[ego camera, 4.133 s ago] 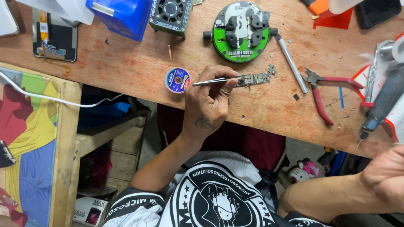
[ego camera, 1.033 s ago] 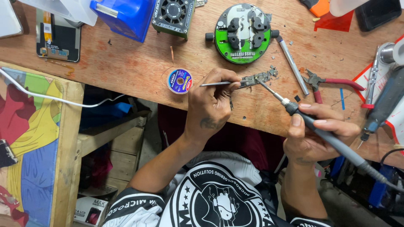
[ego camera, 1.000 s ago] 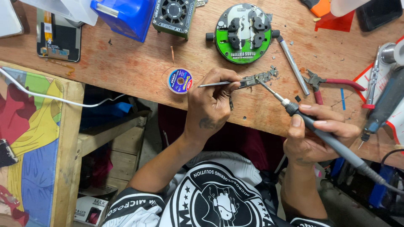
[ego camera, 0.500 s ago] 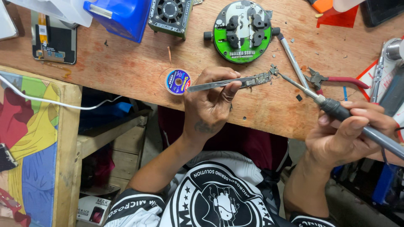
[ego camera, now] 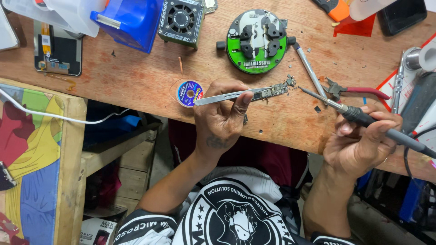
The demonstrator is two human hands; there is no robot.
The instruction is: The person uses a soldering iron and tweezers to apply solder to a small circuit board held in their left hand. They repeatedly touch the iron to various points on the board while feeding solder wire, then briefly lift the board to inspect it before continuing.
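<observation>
The person's left hand [ego camera: 221, 119] rests at the near edge of the wooden workbench [ego camera: 136, 77], its fingers pinched around metal tweezers [ego camera: 225, 95] that lie almost level and point right. The tweezer tips grip a small, narrow circuit board [ego camera: 274, 90], which sits just above the bench top or perhaps on it; the view does not settle which. The board lies near the middle of the bench, just near of the round green board fixture [ego camera: 257, 41].

The right hand [ego camera: 362, 144] is closed around the dark grip of a soldering iron [ego camera: 363, 119], held like a pen. The iron's thin metal tip points left toward the right end of the circuit board and stops a little short of it, not touching. Its cable runs off to the right.

Just left of the left hand's fingers lies a small blue spool of solder wick [ego camera: 189, 92]. Red-handled cutters [ego camera: 352, 89] lie on the bench just beyond the iron's shaft, beside a slim metal rod [ego camera: 309, 69]. At the far edge stand a small cooling fan [ego camera: 181, 20] and a blue plastic box [ego camera: 129, 22], with a phone screen part [ego camera: 57, 49] at far left.
</observation>
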